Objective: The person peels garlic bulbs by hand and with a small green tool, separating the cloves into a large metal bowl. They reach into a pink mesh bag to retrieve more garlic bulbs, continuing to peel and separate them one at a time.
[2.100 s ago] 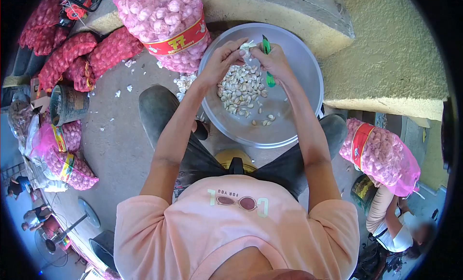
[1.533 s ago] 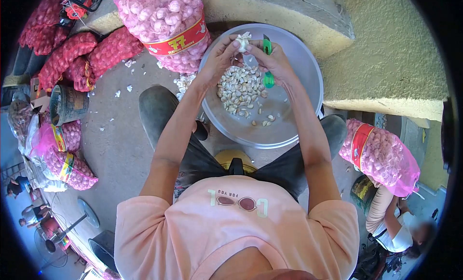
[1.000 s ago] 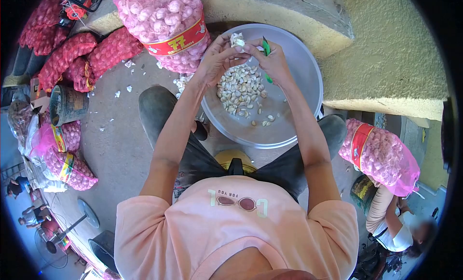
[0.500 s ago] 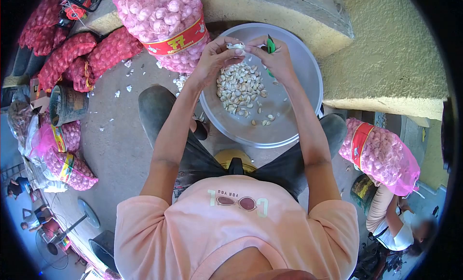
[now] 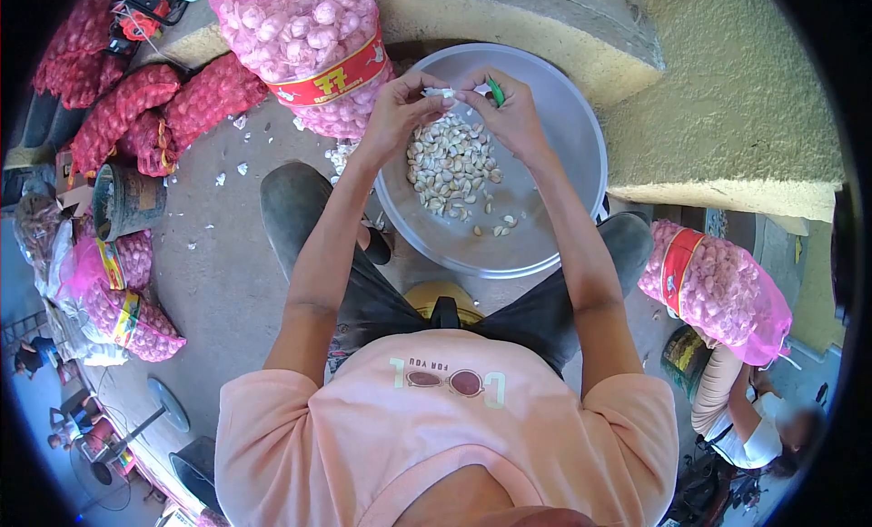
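My left hand (image 5: 397, 115) is closed with its fingertips pinching a whitish piece of garlic (image 5: 440, 93). My right hand (image 5: 514, 118) holds a small green-handled tool (image 5: 496, 92), likely a knife, upright between its fingers; its blade cannot be made out. The right thumb and fingertip meet the garlic piece from the other side. Both hands are over the far part of a wide grey metal basin (image 5: 582, 213). Below them in the basin lies a pile of loose garlic cloves (image 5: 447, 168), with a few scattered toward the near side.
A pink mesh sack of garlic (image 5: 313, 36) stands left of the basin. Red mesh sacks (image 5: 213, 100) and a dark bucket (image 5: 130, 200) are farther left. Another garlic sack (image 5: 713, 286) stands at right near a seated person. A concrete ledge (image 5: 527, 32) borders the far side.
The green tool has turned in my right hand and shifted slightly left. My right fingers have curled in more, and the garlic piece has moved slightly. The basin stays put.
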`<control>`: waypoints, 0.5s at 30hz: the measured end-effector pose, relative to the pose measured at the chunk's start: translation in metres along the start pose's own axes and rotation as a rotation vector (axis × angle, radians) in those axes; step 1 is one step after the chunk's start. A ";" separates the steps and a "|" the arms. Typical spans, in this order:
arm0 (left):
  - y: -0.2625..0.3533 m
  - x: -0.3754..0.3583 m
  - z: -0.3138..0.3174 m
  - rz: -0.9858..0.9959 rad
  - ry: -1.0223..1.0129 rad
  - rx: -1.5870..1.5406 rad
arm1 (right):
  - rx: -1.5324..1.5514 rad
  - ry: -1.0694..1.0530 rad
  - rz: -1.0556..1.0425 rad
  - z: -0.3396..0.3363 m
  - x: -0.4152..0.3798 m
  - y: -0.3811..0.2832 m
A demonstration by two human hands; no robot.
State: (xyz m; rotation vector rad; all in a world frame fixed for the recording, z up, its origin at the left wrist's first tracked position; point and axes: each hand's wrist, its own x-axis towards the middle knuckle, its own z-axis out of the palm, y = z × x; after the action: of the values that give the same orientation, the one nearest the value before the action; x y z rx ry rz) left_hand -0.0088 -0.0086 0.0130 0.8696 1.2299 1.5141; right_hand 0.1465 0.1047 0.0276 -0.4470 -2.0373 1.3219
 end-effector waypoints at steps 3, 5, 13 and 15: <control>-0.003 0.000 -0.002 0.000 -0.033 0.044 | -0.036 -0.047 0.016 -0.002 0.001 0.005; -0.005 -0.001 -0.001 -0.022 -0.001 0.029 | -0.114 -0.117 -0.056 -0.004 0.002 0.008; -0.002 -0.001 0.007 -0.126 -0.016 -0.165 | -0.046 -0.110 0.000 0.002 -0.001 0.013; 0.000 0.000 0.010 -0.154 -0.031 -0.197 | -0.006 -0.105 -0.026 0.002 -0.001 0.012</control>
State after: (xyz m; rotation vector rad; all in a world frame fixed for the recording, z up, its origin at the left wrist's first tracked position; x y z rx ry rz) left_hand 0.0006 -0.0059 0.0152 0.6511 1.0794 1.4636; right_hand 0.1447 0.1076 0.0162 -0.3586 -2.1260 1.3498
